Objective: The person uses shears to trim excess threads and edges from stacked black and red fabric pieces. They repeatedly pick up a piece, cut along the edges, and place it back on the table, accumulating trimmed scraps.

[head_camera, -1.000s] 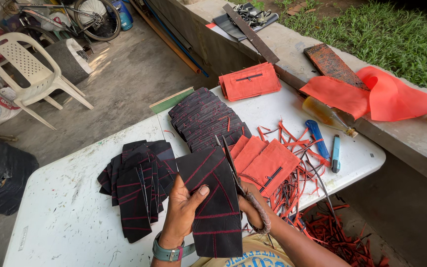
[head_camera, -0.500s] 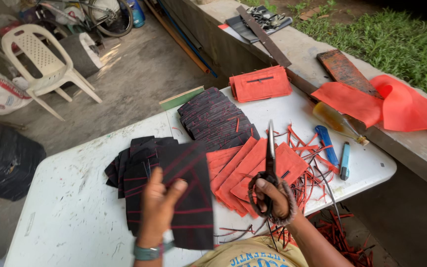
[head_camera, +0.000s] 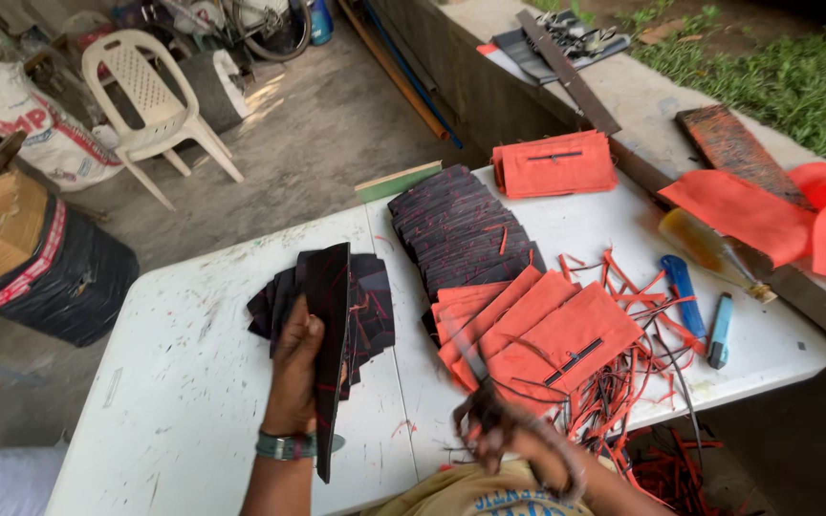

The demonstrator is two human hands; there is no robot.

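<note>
My left hand (head_camera: 296, 371) grips a black fabric piece with red stitching (head_camera: 330, 325), held on edge above a small pile of similar black pieces (head_camera: 371, 298) on the white table (head_camera: 193, 382). My right hand (head_camera: 518, 441), blurred by motion, holds scissors (head_camera: 470, 361) low at the table's near edge, blades pointing over a fanned stack of orange fabric pieces (head_camera: 552, 334). A long row of black pieces (head_camera: 456, 227) lies behind them.
Orange trimmings (head_camera: 638, 358) litter the right side of the table, beside two blue tools (head_camera: 685, 291). Another orange stack (head_camera: 554, 162) sits at the far edge. A white plastic chair (head_camera: 150, 96), a sack and a black bin (head_camera: 45, 272) stand to the left.
My left hand has turned the black piece from flat to edge-on over the small pile. My right hand with the scissors has dropped toward the near table edge.
</note>
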